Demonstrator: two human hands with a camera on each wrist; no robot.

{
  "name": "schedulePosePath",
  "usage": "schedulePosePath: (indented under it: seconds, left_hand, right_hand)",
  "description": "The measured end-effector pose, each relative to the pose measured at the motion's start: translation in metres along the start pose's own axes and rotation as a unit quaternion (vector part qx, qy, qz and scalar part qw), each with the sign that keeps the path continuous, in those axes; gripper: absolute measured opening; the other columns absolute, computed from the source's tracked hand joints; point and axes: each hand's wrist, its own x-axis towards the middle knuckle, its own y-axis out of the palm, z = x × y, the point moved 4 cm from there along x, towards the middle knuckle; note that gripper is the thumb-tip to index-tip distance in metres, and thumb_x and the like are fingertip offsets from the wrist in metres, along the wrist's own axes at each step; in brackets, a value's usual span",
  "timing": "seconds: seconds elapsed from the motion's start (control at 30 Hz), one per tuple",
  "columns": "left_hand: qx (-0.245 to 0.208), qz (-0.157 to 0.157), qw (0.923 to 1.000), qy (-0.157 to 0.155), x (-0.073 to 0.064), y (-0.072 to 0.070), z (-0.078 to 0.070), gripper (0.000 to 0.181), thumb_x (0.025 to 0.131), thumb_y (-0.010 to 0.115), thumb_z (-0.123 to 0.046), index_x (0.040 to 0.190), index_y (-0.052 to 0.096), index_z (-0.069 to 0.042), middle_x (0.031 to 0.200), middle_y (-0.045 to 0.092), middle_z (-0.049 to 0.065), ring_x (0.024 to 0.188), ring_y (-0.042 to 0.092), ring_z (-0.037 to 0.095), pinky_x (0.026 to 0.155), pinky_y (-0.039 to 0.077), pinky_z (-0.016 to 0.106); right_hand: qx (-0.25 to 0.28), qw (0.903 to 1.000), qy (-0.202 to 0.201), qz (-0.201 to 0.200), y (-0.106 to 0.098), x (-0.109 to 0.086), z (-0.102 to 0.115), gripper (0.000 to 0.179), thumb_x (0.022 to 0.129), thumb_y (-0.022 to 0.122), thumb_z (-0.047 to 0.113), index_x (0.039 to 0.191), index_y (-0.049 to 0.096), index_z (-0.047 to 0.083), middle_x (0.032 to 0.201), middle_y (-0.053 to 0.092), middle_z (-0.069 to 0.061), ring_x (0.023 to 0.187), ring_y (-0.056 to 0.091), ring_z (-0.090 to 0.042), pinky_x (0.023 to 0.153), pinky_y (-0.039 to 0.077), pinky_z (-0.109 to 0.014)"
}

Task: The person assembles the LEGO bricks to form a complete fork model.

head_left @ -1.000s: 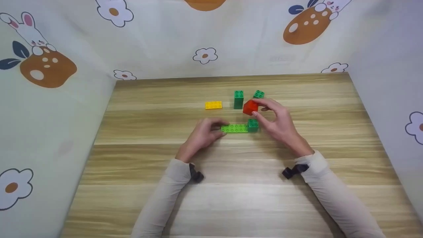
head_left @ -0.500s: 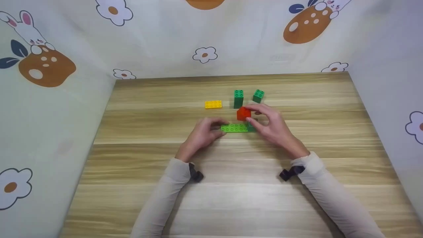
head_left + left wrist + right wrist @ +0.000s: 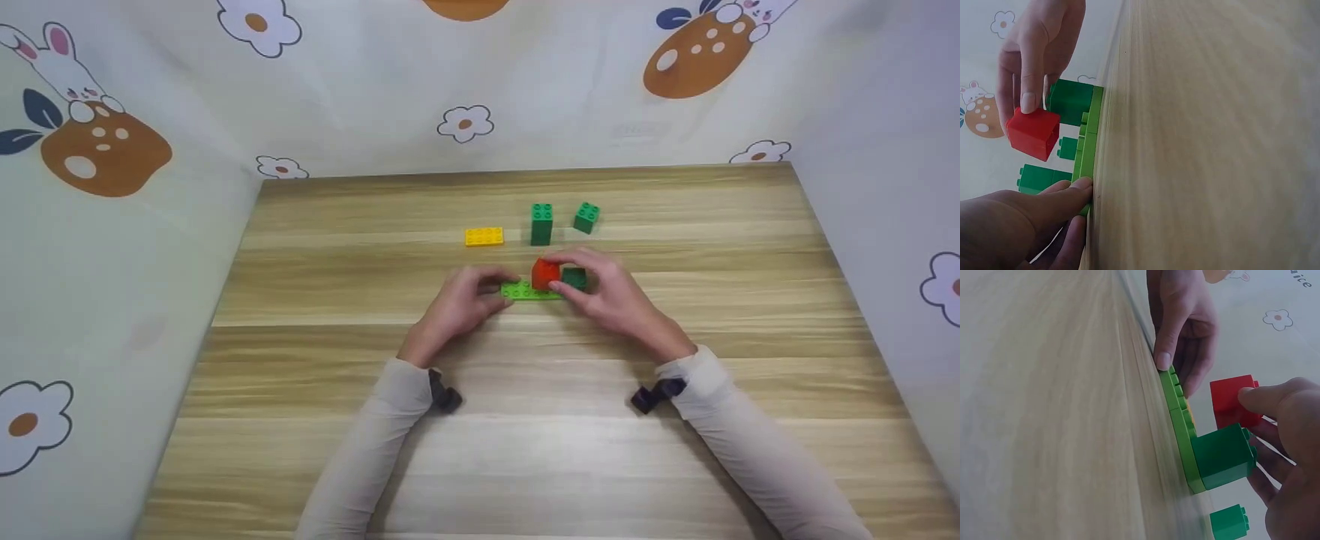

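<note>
My left hand pinches the left end of a light green studded plate lying flat on the wooden table. A dark green brick sits on the plate's right end. Between thumb and fingers, my right hand holds a red brick over the plate, just left of that green brick. From the left wrist view, the red brick is tilted, its hollow underside partly showing, and a gap separates it from the plate. A seam crosses the plate's side in the right wrist view.
Behind the plate lie a yellow plate, a tall dark green block and a smaller green brick. The wooden table ends at a patterned curtain at the back and sides.
My right hand has brought the red brick left and toward me, from beside the tall green block to over the light green plate. My left hand has stayed on the plate.
</note>
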Motion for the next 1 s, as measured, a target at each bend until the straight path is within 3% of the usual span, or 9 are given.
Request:
schedulePosePath:
  seconds: [0.6,1.0]
  left_hand:
    - [-0.003,-0.004,1.0000,0.000,0.0006,0.0004,0.0009,0.036,0.096,0.082,-0.006,0.131,0.077,-0.012,0.132,0.078,0.003,0.125,0.074,0.019,0.113,0.058,0.038]
    - [-0.002,0.001,1.0000,-0.007,0.0012,0.0008,0.0021,0.035,0.096,0.081,-0.004,0.130,0.078,-0.012,0.132,0.078,0.005,0.125,0.074,0.018,0.112,0.059,0.037]
  right_hand:
    - [-0.025,0.9988,0.033,0.024,0.0085,-0.0001,-0.0077,0.043,0.098,0.083,0.022,0.139,0.073,0.025,0.138,0.075,0.003,0.130,0.067,-0.025,0.118,0.047,-0.055]
    - [-0.015,0.9970,0.065,0.040,0.0092,0.0007,-0.0047,0.041,0.099,0.081,0.020,0.139,0.074,0.024,0.138,0.075,0.000,0.129,0.069,-0.024,0.114,0.056,-0.049]
